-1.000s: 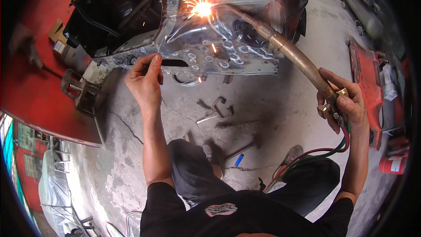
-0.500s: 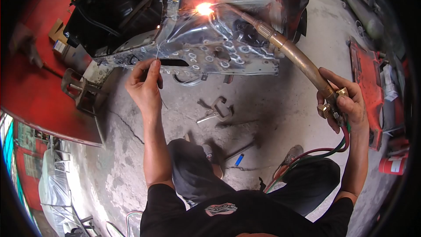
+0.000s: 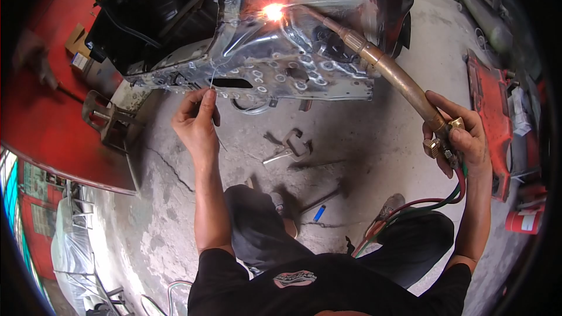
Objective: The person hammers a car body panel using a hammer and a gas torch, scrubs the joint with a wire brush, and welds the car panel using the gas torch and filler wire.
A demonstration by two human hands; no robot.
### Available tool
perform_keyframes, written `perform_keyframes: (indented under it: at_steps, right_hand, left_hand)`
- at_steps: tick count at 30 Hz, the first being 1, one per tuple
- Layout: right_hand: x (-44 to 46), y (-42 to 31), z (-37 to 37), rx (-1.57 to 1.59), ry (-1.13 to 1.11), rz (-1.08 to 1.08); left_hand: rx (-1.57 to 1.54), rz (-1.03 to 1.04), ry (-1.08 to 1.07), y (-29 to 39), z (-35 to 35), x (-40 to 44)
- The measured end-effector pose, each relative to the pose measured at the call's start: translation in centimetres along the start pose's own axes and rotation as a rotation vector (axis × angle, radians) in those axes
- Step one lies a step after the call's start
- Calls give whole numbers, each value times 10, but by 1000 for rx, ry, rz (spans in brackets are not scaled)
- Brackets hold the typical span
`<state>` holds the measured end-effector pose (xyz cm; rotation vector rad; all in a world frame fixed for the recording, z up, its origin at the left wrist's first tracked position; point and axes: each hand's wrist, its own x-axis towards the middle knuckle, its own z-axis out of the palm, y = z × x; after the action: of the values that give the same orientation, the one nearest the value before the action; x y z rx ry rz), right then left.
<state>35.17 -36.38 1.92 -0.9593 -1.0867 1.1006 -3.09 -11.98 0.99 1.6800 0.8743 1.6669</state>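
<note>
A brass torch slants from my right hand, whose fingers wrap its valve end. Its thin tip points at a bright glow on the grey metal car body part. Red and green hoses run down from the torch. In my left hand, a thin wire is pinched between thumb and finger, below the body part's lower flange. One wire end rises toward the metal; the other hangs below the hand. The glare hides the exact spot being heated.
On the concrete floor lie a clamp, a hammer-like tool and a blue lighter-like object. A red surface fills the left, with a cardboard box. Gas cylinders lie at the upper right, above a red panel.
My left hand has moved slightly down and right with the wire. The flying sparks have died away, leaving a smaller glow. My right hand and the torch have stayed almost still.
</note>
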Motion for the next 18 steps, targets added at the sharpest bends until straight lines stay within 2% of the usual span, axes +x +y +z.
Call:
perform_keyframes:
  at_steps: [10, 13, 18]
  right_hand:
    - [1, 2, 1, 4, -2, 2]
    - [1, 3, -1, 15, -13, 11]
    - [-4, 19, -1, 42, -65, 22]
  left_hand:
    - [-34, -22, -9, -5, -4, -10]
    - [-94, -95, -29, -13, -10, -22]
    - [-317, -313, 77, -19, -6, -73]
